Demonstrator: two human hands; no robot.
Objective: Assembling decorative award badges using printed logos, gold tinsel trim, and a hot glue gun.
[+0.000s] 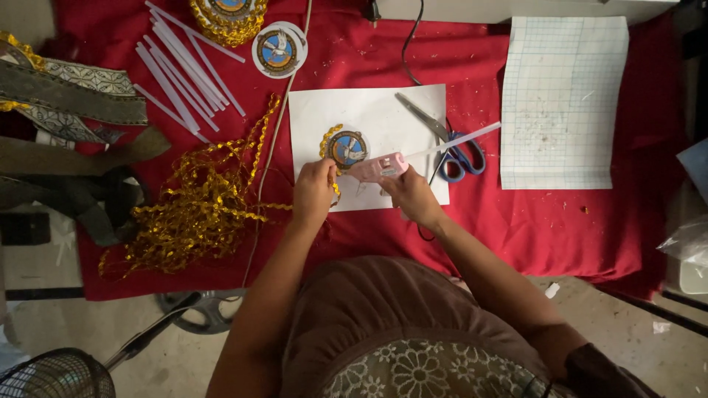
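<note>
At the far left, patterned fabric bands [66, 99] lie over the edge of the red cloth [575, 221], and beside them a loose heap of gold trim [195, 210] spreads toward the middle, with a bundle of white glue sticks [181, 70] above it and a finished round badge [279, 50] near the top. On the white sheet of paper [383, 110] rests a round blue emblem [347, 149], partly ringed with gold trim along its left edge. The left hand [313, 193] sits just below and left of the emblem, fingers curled and pinched on the strand of trim right at the emblem's lower rim — the emblem itself lies just past the fingertips. The right hand [413, 197] is wrapped closed around a pink glue gun [377, 168], whose nozzle points left toward the emblem's lower right edge; a glue stick juts from its back. Blue-handled scissors [446, 144] lie just beyond, partly on the paper, and a grid-ruled sheet [564, 103] lies well apart on the right.
</note>
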